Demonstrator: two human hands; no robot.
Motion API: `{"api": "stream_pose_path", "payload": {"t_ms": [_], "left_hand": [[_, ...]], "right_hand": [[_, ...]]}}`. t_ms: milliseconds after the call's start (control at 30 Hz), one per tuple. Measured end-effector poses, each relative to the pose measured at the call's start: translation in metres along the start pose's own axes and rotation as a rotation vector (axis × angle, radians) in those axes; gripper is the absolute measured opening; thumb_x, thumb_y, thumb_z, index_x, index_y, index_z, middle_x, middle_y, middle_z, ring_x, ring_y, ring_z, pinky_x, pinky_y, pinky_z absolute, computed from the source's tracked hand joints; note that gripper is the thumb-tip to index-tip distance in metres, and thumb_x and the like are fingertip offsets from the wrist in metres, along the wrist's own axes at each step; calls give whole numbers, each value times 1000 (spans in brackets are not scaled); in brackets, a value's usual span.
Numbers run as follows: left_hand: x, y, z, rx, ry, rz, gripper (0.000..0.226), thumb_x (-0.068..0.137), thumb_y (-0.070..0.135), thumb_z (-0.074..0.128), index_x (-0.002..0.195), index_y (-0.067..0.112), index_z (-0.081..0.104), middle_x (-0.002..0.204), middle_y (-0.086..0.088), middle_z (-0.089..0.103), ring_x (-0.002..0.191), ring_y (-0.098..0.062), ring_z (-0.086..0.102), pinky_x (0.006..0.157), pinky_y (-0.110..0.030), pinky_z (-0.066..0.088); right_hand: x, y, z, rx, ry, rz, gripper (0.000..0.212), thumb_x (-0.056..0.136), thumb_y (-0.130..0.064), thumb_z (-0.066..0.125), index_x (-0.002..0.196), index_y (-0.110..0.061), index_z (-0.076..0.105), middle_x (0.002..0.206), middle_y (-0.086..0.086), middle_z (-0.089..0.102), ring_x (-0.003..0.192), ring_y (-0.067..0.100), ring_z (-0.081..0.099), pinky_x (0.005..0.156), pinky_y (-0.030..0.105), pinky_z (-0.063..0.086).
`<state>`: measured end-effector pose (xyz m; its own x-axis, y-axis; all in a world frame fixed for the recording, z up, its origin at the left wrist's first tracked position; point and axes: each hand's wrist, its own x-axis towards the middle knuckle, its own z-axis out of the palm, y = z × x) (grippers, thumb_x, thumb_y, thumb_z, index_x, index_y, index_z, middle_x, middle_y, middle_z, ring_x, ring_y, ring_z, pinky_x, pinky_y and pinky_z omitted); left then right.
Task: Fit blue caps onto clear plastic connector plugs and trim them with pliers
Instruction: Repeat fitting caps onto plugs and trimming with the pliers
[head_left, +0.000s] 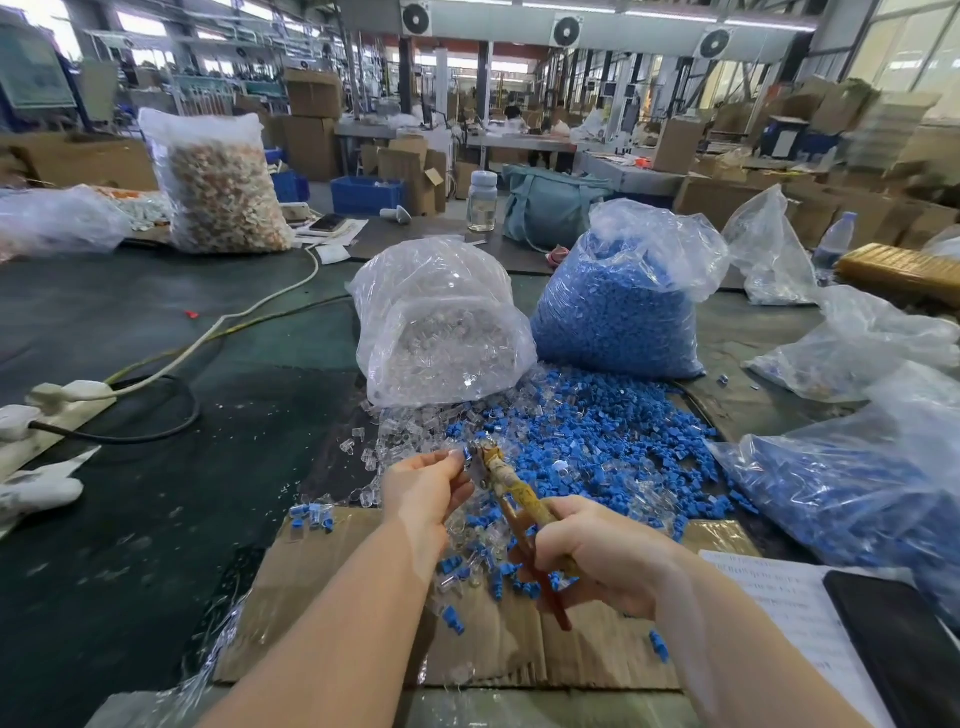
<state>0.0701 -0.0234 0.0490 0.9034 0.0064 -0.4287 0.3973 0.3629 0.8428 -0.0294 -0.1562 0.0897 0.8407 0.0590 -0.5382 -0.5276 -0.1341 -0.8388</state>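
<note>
Dark green matting covers the work table, and behind it a large factory hall with cartons and benches is seen. At the near edge of the table a flattened cardboard sheet is laid, with loose blue and clear pieces scattered on it. A black phone and a printed paper are placed at the near right corner.

Both forearms are stretched forward over the cardboard. The right hand is curled around the handles of the pliers, which are held tilted, with the head pointing up and to the left. The left hand is raised with the wrist bent, and a small capped plug is pinched between its thumb and fingertips. The plug is held at the head of the pliers; whether the jaws are closed on it cannot be told.

Just behind the hands a pile of blue caps is spread toward the middle of the table, mixed at its left side with clear plugs. Farther back two open plastic bags are standing side by side: the bag of clear plugs on the left, the bag of blue caps on the right. Another bag with blue pieces lies at the right edge. At the left edge a white power strip with cables is seen, and near the far left a tall bag of orange-white parts is standing.
</note>
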Motion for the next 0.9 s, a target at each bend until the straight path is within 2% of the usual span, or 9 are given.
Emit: {"api": "stream_pose_path", "payload": {"t_ms": [267, 467, 600, 800, 900], "left_hand": [[-1, 1, 0, 20, 30, 38, 7, 83, -2, 64, 89, 1, 63, 76, -11, 62, 60, -14, 60, 41, -16, 49], [-3, 1, 1, 36, 44, 49, 8, 82, 3, 67, 89, 6, 64, 79, -8, 64, 64, -12, 61, 41, -17, 49], [-4, 1, 1, 77, 46, 58, 9, 83, 6, 68, 91, 7, 65, 79, -8, 65, 62, -10, 61, 42, -17, 48], [-6, 3, 2, 163, 30, 95, 4, 83, 5, 67, 86, 7, 64, 75, -8, 64, 57, -10, 59, 41, -16, 47], [-8, 5, 3, 138, 14, 86, 5, 83, 4, 66, 87, 6, 64, 73, -7, 63, 57, -10, 59, 41, -16, 48]], "right_hand": [[-1, 0, 1, -33, -7, -2, 35, 80, 8, 44, 113, -3, 51, 104, 14, 51, 90, 23, 56, 70, 36, 54], [-1, -1, 1, -42, 28, 4, 34, 80, 8, 44, 108, -9, 53, 108, 15, 50, 97, 24, 54, 78, 40, 54], [-2, 0, 1, -75, -7, 4, 38, 79, 9, 44, 114, -6, 50, 108, 15, 47, 94, 24, 54, 74, 38, 54], [-2, 1, 1, -158, -23, -7, 36, 77, 14, 42, 104, -9, 49, 100, 13, 48, 84, 24, 52, 72, 35, 52], [-2, 3, -1, -71, -21, 4, 41, 77, 17, 40, 108, -7, 52, 98, 13, 49, 83, 23, 54, 71, 36, 52]]}}
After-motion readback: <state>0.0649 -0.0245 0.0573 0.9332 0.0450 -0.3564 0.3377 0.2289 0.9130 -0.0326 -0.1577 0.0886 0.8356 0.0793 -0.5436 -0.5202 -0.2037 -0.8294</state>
